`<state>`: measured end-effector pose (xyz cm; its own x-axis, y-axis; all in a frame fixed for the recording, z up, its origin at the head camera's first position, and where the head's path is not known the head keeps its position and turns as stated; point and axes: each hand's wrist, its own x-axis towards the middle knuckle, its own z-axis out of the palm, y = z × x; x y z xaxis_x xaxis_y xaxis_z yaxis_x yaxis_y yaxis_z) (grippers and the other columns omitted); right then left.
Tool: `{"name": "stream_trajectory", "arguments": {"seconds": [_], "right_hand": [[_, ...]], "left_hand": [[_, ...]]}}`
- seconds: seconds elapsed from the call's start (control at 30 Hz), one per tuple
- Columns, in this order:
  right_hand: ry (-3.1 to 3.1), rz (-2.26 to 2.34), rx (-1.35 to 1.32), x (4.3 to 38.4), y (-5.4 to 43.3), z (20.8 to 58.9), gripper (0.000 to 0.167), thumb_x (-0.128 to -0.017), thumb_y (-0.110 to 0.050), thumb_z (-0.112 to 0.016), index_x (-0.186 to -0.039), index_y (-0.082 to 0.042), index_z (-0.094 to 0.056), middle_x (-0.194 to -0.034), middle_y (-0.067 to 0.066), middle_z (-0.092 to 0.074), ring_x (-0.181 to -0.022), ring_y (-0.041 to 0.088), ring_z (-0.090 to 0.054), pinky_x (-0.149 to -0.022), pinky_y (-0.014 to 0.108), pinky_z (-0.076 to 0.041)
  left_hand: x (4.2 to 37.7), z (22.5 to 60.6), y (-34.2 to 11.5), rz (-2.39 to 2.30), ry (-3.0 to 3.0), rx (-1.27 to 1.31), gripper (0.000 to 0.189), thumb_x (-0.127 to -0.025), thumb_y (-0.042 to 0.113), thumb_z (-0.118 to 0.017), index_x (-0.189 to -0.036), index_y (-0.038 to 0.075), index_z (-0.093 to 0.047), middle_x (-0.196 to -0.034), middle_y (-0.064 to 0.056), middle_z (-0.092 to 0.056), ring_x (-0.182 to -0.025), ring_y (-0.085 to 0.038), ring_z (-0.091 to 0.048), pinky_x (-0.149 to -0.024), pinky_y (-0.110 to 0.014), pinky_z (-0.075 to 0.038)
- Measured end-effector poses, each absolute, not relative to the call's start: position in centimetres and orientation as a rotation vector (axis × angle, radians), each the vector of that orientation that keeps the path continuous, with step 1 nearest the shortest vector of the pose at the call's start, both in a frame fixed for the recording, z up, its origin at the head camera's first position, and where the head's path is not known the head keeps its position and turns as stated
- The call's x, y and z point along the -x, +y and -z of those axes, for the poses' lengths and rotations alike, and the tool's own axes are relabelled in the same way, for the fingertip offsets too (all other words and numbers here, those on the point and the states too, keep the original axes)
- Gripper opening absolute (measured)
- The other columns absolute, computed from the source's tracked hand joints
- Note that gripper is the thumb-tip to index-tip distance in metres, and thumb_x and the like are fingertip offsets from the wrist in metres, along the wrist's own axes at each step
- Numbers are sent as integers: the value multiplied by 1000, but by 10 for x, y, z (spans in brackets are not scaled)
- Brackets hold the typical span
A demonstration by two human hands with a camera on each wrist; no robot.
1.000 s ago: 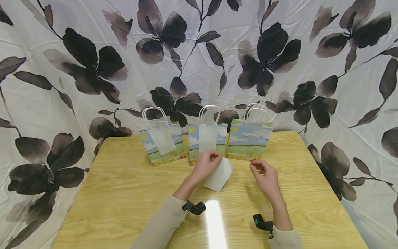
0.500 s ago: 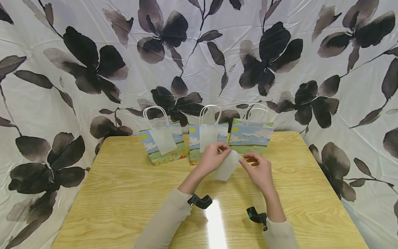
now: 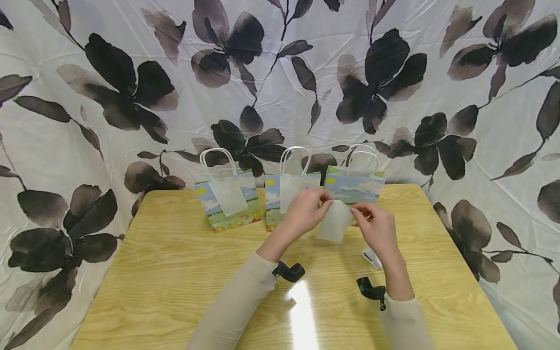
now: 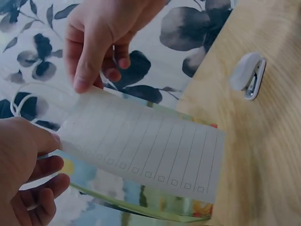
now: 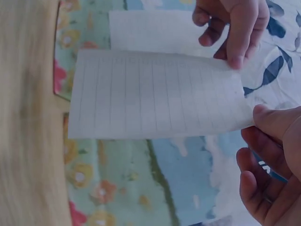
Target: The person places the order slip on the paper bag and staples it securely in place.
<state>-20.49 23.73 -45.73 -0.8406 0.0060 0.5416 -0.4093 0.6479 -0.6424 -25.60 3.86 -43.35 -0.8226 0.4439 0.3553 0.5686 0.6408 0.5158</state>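
Observation:
A white lined paper slip [image 3: 334, 222] with a column of small checkboxes hangs between both hands. My left hand [image 3: 308, 208] pinches its upper left corner between thumb and forefinger, and my right hand [image 3: 377, 224] pinches the upper right corner. In the left wrist view the slip's ruled face [image 4: 146, 141] shows. Behind it stands the right paper gift bag [image 3: 356, 188], printed with sky, meadow and flowers, partly covered by the slip and hands. Two similar bags, the middle bag [image 3: 272, 204] and the left bag [image 3: 205, 201], each bear a white slip on the front.
A small white stapler [image 3: 372, 258] lies on the wooden table [image 3: 175, 282] beside my right wrist. White twisted handles [image 3: 218, 150] rise from the bags. A floral cloth [image 3: 280, 73] hangs behind the table.
My left hand has carried the slip up and to the right, toward the right bag. My right hand has come in and now pinches its other corner. The stapler has come into view.

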Motion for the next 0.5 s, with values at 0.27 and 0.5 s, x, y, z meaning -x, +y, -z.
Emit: {"name": "stream_trajectory", "arguments": {"seconds": [0.27,0.5], "right_hand": [[-2383,-855,-357,217,252,436,4,-86,-5,-74,-88,-1,-73,-81,10,-69,-66,23,-63,-59,41,-51],[-2319,-848,-383,235,265,422,6,-81,0,-77,-85,3,-74,-104,20,-66,-97,41,-57,-82,53,-41]], "left_hand": [[270,415,51,787,-2546,934,11,-96,21,-64,-95,12,-71,-92,0,-61,-77,-12,-58,-64,-23,-47],[283,404,61,791,-2525,994,13,-96,21,-63,-93,11,-71,-95,0,-59,-84,-12,-55,-72,-23,-45]]}}
